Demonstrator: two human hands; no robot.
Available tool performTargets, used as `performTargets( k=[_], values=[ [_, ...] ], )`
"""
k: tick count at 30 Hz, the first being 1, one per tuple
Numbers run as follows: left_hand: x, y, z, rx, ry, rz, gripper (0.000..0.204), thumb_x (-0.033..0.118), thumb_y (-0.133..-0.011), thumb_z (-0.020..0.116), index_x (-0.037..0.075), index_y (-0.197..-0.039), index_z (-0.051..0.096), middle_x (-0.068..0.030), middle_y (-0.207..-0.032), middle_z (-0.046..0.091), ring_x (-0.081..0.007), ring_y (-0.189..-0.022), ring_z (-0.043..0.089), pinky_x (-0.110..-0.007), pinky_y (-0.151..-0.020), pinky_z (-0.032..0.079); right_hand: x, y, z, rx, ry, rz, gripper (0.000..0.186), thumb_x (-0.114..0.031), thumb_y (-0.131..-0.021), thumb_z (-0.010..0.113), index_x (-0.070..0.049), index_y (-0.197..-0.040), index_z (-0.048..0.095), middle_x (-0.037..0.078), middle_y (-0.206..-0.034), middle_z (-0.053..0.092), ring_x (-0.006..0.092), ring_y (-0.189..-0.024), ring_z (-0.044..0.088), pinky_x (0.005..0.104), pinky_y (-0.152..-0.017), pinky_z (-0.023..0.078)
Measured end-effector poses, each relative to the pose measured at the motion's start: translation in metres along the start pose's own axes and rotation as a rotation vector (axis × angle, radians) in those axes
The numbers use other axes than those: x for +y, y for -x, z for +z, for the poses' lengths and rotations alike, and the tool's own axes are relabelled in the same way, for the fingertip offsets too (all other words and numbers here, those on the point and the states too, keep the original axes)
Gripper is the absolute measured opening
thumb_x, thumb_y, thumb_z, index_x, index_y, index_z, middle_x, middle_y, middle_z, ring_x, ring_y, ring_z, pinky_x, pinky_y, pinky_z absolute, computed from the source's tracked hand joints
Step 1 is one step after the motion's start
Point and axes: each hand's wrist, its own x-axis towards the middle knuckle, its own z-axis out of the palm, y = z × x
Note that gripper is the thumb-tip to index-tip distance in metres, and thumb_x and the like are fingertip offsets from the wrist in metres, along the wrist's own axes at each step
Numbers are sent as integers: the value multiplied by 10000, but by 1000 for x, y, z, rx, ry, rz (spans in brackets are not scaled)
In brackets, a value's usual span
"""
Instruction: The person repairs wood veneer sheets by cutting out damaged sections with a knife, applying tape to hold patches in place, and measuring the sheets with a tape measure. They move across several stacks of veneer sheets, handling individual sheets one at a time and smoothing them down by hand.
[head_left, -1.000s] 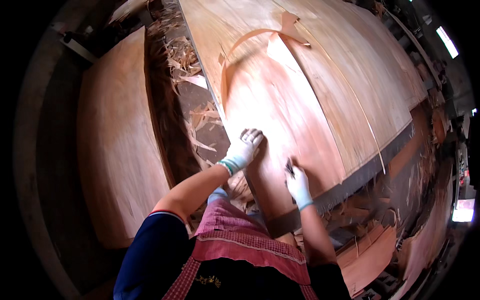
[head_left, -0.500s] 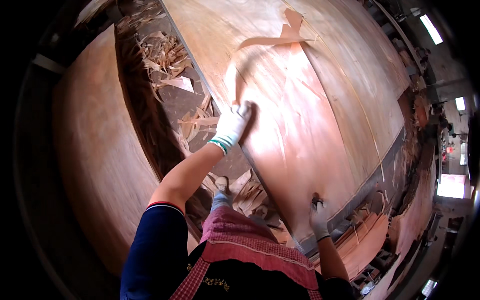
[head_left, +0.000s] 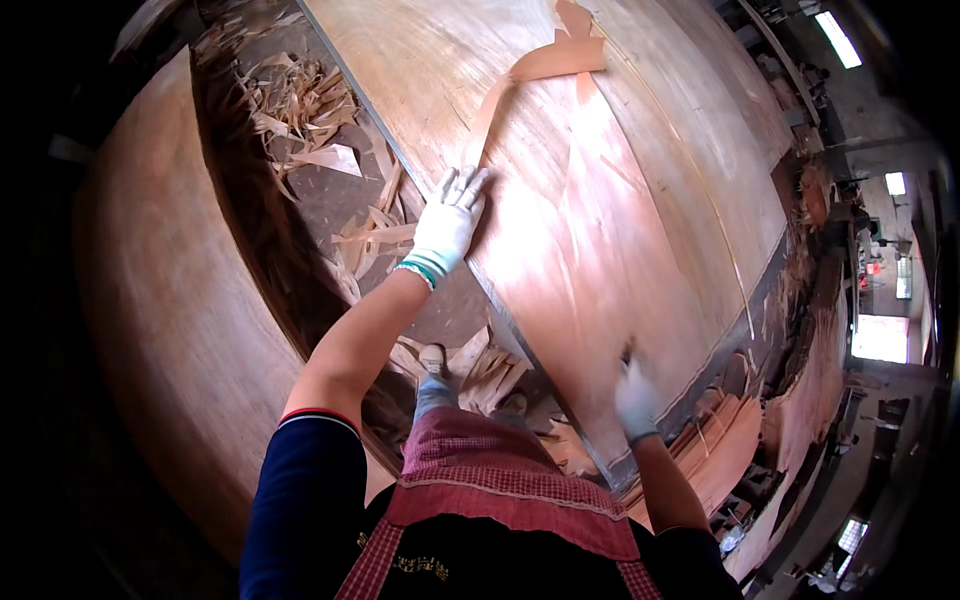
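My left hand (head_left: 452, 215), in a white knit glove with a green cuff, lies at the left edge of a large wood veneer sheet (head_left: 545, 235). Its fingers are stretched out flat beside the end of a thin, curled veneer strip (head_left: 487, 120). The strip runs up to a wider torn piece (head_left: 565, 58). Low on the same sheet, my gloved right hand (head_left: 636, 395) is closed and smeared by motion. A small dark thing (head_left: 627, 354) shows at its fingertips, too blurred to name.
A second stack of wood sheets (head_left: 170, 270) stands at my left. Veneer scraps (head_left: 300, 105) litter the floor between the stacks. A thin cord (head_left: 690, 155) crosses the sheet. More veneer pieces (head_left: 715, 455) lie beyond the stack's right edge.
My left fingers have uncurled and flattened by the sheet's edge. The raised strip has dropped onto the sheet. My right hand has moved slightly up, still closed.
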Motion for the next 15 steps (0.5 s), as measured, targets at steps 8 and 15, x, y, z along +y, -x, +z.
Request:
performTargets(
  k=[8,15],
  values=[
    [-7,-22,4,-131,460,-240,413,114,-906,455,141,-1314,515,-124,-1223,601,-302,-1137,551,-412,-997,414,-294,-94,-6,68,-14,-384,337,-303,-923,475,-20,-1085,559,215,-813,693,391,-780,689,527,-700,537],
    [-11,-6,18,-112,262,-208,466,375,-883,575,140,-1286,562,-50,-1349,539,-240,-1220,500,-403,-1008,390,-305,-76,35,14,-84,-284,289,-263,-923,478,-5,-1034,545,238,-863,695,379,-814,700,500,-714,561]
  ],
)
